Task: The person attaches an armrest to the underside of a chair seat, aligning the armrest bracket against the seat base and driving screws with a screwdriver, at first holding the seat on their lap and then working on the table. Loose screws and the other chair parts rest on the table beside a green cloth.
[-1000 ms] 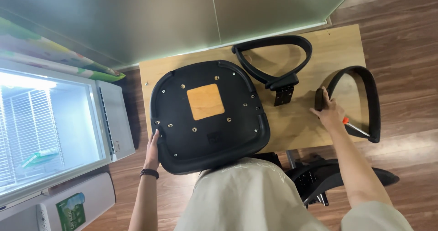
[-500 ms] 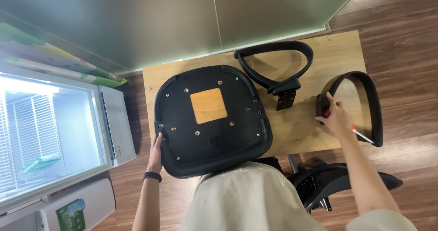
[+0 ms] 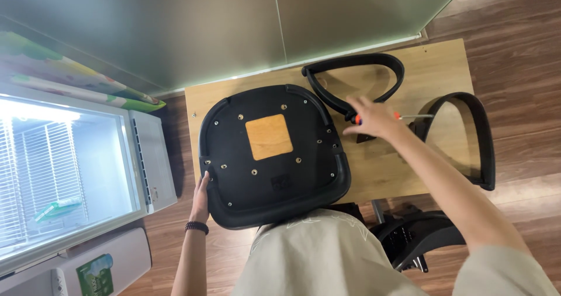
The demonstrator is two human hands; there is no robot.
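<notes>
Open white fridge [image 3: 64, 173] at left with wire shelves, door [image 3: 153, 158] swung toward the wooden table [image 3: 444, 68]. Colourful rolled mat [image 3: 70, 68] far left. Grey wall panels [image 3: 234, 21] far side. Dark wood floor [image 3: 520, 27]. Black chair base [image 3: 418, 237] near right.

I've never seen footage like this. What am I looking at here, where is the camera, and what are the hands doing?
There is no machine here: the camera sits on a person's head and looks straight down, so you see their own two arms. On the wooden table lies a black chair seat, turned underside up, with a square wooden patch in its middle. Beside it lie two curved black armrests, one near the wall and one at the table's right end. The left hand rests against the seat's near left edge. The right hand holds a screwdriver with an orange handle over the table, between the armrests. An open white fridge stands on the left.
</notes>
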